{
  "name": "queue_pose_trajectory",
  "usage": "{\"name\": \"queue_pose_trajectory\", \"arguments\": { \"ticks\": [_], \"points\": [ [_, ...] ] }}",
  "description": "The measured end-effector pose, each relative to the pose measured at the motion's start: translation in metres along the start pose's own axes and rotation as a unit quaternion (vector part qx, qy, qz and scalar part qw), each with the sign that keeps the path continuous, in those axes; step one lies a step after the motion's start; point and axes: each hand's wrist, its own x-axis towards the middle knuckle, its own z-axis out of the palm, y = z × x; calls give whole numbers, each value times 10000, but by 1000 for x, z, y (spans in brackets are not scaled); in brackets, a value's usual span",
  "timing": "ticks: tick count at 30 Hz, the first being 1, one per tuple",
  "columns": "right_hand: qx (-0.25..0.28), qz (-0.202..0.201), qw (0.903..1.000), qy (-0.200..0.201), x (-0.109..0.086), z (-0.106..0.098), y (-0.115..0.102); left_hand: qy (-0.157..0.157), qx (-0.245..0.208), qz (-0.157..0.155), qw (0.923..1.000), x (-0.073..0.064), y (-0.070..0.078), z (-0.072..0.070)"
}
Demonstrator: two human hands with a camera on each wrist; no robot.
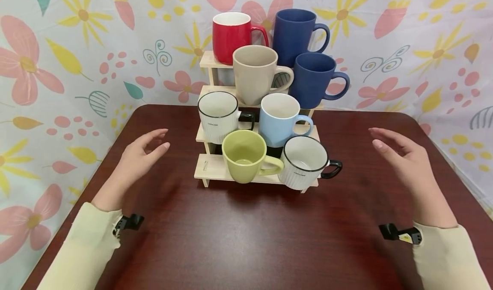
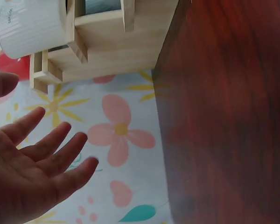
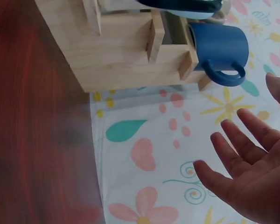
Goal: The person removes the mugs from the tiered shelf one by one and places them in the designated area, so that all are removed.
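Both hands hover apart over the table, holding nothing. The left hand (image 1: pixel 138 155) is left of a stepped wooden rack (image 1: pixel 215 168), fingers spread in the left wrist view. On the other side, the right hand (image 1: pixel 404 161) has its fingers loosely extended. The bottom step bears a green mug (image 1: pixel 244 155) and a black-rimmed white mug (image 1: pixel 302 163). Above them stand another black-rimmed white mug (image 1: pixel 218 118) and a light blue mug (image 1: pixel 278 121). Higher are a beige mug (image 1: pixel 254 76) and a dark blue mug (image 1: pixel 312 80). A red mug (image 1: pixel 231 37) and a second dark blue mug (image 1: pixel 292 37) top the rack.
The rack stands toward the back of a dark brown table (image 1: pixel 246 238). Behind and beside the table hangs a flower-patterned cloth (image 1: pixel 115 24). A small black camera (image 1: pixel 131 222) is strapped at the left wrist, another camera (image 1: pixel 389 231) at the right.
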Motion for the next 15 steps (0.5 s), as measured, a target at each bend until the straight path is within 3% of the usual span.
{"name": "queue_pose_trajectory", "arguments": {
  "ticks": [4,8,13,15],
  "points": [
    [366,-178,9990,-167,0,2,-1,-484,-574,-421,9963,-1,0,2],
    [1094,-209,9926,-484,0,5,1,-948,-1465,-709,9821,-1,-5,6],
    [2531,-373,9603,-1111,1,11,6,-1345,-2481,-1003,9541,-1,-13,13],
    [2822,-452,9488,-1346,2,15,8,-1468,-2794,-1121,9423,-1,-16,16]
  ]
}}
